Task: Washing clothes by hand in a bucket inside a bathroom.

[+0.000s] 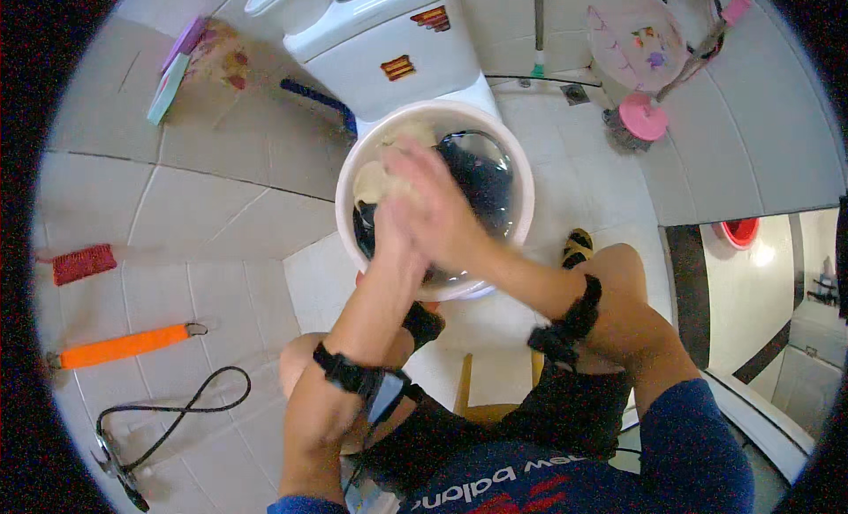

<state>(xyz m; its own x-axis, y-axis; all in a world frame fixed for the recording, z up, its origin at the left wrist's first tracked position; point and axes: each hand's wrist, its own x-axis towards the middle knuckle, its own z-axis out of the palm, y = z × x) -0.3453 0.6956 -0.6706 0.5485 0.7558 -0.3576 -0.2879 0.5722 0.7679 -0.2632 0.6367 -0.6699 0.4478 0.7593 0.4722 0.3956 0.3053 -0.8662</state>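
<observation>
A pale pink round basin (525, 183) stands between my feet, holding water and a dark cloth (481, 174). Over it, my left hand (399, 224) and my right hand (435, 196) are pressed together, blurred by motion. A cream-coloured cloth (371, 184) is bunched between them and shows at their left and far sides. Both hands look closed on it, though the fingers are partly smeared and overlap. More cream fabric lies at the basin's far left side.
Just beyond the basin is a white toilet (380, 81). A pink brush (643, 118) and a pink patterned basin (638, 46) are at the far right. On the left wall are a red brush (84, 264), an orange strap-like item (124, 346) and a shower hose (177, 412).
</observation>
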